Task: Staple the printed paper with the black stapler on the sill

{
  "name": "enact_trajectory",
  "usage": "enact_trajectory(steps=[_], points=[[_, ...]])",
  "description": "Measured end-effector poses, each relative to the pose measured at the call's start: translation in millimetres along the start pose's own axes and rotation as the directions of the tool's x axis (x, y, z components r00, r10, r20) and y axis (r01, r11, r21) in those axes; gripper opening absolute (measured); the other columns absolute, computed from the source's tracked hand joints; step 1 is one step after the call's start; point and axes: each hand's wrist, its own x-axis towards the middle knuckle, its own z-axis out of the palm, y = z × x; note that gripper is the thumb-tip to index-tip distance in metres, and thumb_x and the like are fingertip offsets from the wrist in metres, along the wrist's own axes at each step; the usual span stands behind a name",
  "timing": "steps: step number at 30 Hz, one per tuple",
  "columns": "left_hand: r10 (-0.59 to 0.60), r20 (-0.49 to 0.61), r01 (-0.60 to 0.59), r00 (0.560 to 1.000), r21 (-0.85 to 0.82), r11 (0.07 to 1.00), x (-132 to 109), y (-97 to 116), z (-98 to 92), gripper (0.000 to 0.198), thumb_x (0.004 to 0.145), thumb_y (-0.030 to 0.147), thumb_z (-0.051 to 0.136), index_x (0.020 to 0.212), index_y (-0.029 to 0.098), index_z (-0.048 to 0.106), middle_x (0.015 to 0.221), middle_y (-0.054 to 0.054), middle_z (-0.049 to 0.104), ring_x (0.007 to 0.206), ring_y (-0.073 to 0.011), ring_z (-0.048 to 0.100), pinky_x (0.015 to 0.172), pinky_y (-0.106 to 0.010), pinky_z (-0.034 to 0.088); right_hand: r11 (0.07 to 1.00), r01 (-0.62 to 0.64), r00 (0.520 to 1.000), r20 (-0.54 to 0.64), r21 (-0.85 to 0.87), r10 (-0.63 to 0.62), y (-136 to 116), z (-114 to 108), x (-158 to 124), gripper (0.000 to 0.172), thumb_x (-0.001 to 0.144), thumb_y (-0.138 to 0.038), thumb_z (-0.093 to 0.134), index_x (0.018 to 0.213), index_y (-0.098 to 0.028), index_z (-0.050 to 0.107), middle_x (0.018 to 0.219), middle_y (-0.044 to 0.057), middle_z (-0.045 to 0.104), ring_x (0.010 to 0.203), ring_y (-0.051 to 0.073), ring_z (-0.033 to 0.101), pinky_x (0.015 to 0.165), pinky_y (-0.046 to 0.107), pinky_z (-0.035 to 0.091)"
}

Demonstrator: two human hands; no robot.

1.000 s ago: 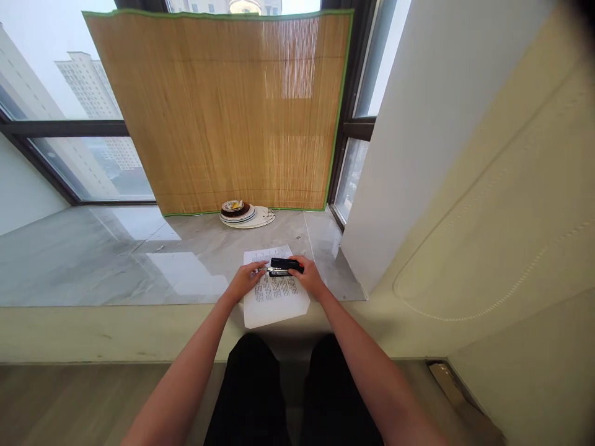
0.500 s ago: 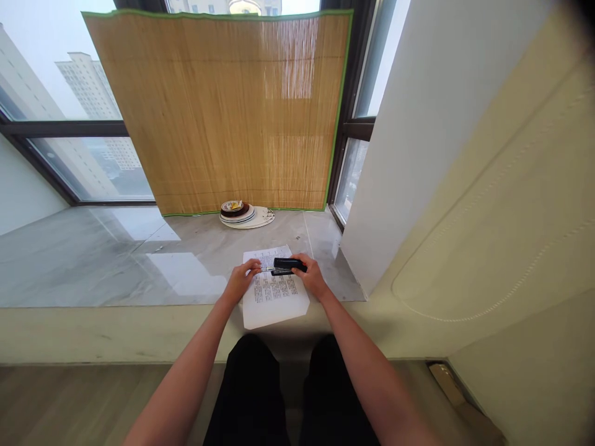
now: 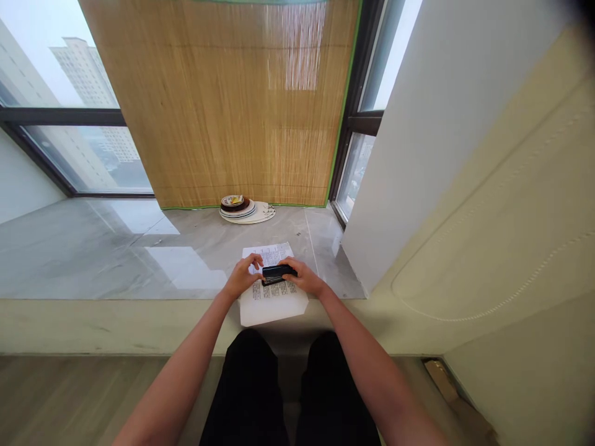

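Observation:
A black stapler [image 3: 277,272] lies sideways over a printed sheet of paper [image 3: 274,306], its upper and lower arms slightly apart. My right hand [image 3: 302,274] is closed around its right end, fingers on top and thumb below. My left hand [image 3: 242,274] is curled at the stapler's left end, thumb at the lower arm and fingertips by the upper one, with a gap of paper showing inside the curl. The paper lies on the grey marble sill [image 3: 195,229] and its near edge hangs over the front. Whether anything small is between my left fingertips is too small to tell.
A stack of small plates [image 3: 238,207] rests on a white oval plate [image 3: 264,212] at the back of the sill. Behind stands a bamboo blind [image 3: 223,111] against the window. A wall [image 3: 395,155] bounds the right side. My knees [image 3: 251,365] are below the sill's edge.
The stapler has shifted left, and its arms look closer together. A thin metal piece between my left fingers and the stapler no longer shows. My left fingers have spread from a pinch. The view tilted down.

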Motion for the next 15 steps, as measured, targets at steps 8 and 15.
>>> enact_trajectory(steps=[8, 15], points=[[-0.182, -0.149, 0.222, 0.972, 0.325, 0.919, -5, -18, -21.1, 0.024, 0.098, 0.021, 0.054, 0.120, 0.019, 0.065, 0.122, -0.012, 0.069, 0.112, -0.0271, 0.066, 0.103, -0.043, 0.051, 0.978, -0.190, 0.979, -0.096, -0.087, 0.182, -5, 4, -1, 0.037, 0.085, -0.028, 0.074, 0.122, -0.021, 0.070, 0.112, 0.006, 0.075, 0.102, 0.024, 0.069, 0.096, 0.039, 0.051], [-0.599, -0.194, 0.555, 0.777, 0.661, 0.506, -42, -72, -88.8, 0.058, 0.108, 0.048, 0.036, 0.158, 0.022, 0.051, 0.167, -0.022, 0.039, 0.155, -0.0498, 0.029, 0.115, -0.083, 0.023, 0.933, -0.339, 0.924, -0.229, -0.125, 0.305, 7, -46, -32, 0.033, 0.092, -0.043, 0.065, 0.115, -0.022, 0.074, 0.110, 0.006, 0.077, 0.099, 0.025, 0.071, 0.093, 0.040, 0.055]])
